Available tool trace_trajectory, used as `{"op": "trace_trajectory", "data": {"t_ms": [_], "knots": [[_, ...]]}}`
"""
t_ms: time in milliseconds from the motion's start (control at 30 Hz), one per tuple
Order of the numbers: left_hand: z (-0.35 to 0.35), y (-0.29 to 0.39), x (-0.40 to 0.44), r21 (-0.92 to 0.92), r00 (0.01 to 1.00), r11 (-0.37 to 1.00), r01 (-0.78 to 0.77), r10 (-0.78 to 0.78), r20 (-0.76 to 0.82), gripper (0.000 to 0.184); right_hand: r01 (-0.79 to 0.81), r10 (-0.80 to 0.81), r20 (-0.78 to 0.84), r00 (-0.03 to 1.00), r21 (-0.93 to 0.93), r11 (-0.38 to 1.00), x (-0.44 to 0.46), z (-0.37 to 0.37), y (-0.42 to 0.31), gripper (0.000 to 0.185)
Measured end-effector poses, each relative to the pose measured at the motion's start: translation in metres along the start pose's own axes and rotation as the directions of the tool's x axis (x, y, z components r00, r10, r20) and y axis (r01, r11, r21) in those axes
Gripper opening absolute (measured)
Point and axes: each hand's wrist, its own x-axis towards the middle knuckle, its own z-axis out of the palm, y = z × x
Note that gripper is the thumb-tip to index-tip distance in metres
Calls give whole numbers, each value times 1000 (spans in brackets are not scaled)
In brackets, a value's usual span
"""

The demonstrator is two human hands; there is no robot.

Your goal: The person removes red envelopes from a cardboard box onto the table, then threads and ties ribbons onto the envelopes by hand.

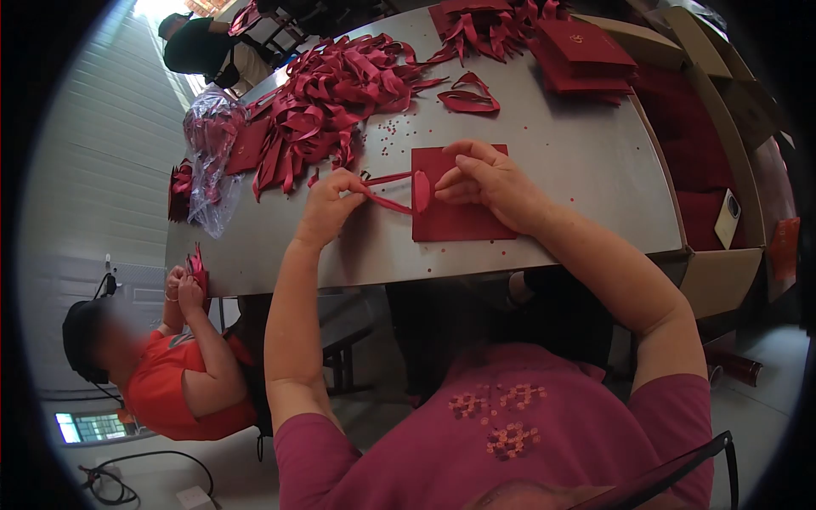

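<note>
A flat dark-red paper bag (463,223) lies on the metal table in front of me. From its left edge runs a red ribbon handle (389,205), stretched to the left. My left hand (331,204) pinches the far end of this ribbon between thumb and fingers. Over the bag hovers my right hand (497,185), its fingers apart and slightly curled, with nothing visible in them. Close to those fingertips, a pinkish oval patch (422,192) shows at the bag's left edge; I cannot make out what it is.
A big heap of red ribbon-handled bags (331,93) covers the table's far left. Stacked red bags (582,55) stand at the back right, near a loose ribbon loop (470,93). An open cardboard box (722,265) with a phone (728,218) is at right. A person (191,365) works at left.
</note>
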Motion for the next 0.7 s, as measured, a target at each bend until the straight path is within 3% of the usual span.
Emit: {"op": "trace_trajectory", "data": {"t_ms": [133, 233, 300, 333, 400, 467, 500, 533, 567, 600, 633, 700], "knots": [[0, 0, -6, 24, 1000, 1000, 10, -10, -12, 7, 6, -5, 17, 1000, -13, 1000, 1, -3, 2, 29], [-11, 6, -9, 26, 992, 995, 93, -95, 87, 12, 2, -3, 41, 999, 12, 1000, 2, -6, 1, 28], [-19, 13, -16, -387, 960, 880, 276, -271, 69, 20, -7, 5, 58, 998, 26, 1000, 3, -7, 1, 27], [-23, 13, -17, -384, 960, 881, 275, -272, 64, 20, -17, 11, 102, 995, 60, 998, 2, -10, -1, 27], [-28, 11, -19, -570, 967, 802, 178, -250, -50, 26, -28, 14, 155, 988, 91, 995, -1, -8, -5, 26], [-30, 8, -20, -546, 963, 823, 159, -251, -99, 24, 147, -123, 134, 983, -188, 971, -11, 0, -10, 23], [-30, 7, -21, -523, 958, 840, 146, -252, -138, 24, 147, -121, 143, 982, -191, 970, -17, 2, -15, 23], [-29, 6, -21, -523, 956, 840, 144, -255, -147, 24, 409, -286, 297, 911, -560, 721, -23, 3, -19, 25], [-28, 6, -22, -495, 949, 857, 144, -262, -177, 23, 594, -348, 497, 795, -754, 281, -29, 2, -21, 29], [-26, 6, -23, -466, 941, 873, 145, -267, -207, 22, 558, -307, 496, 812, -814, 162, -35, 1, -20, 43], [-24, 7, -24, -467, 939, 873, 143, -269, -215, 22, 563, -303, 503, 809, -811, 159, -44, -2, -22, 43], [-17, 10, -25, -500, 917, 851, 160, -316, -244, 16, 500, -255, 521, 814, -853, -148, -63, -9, -25, 58]]}}
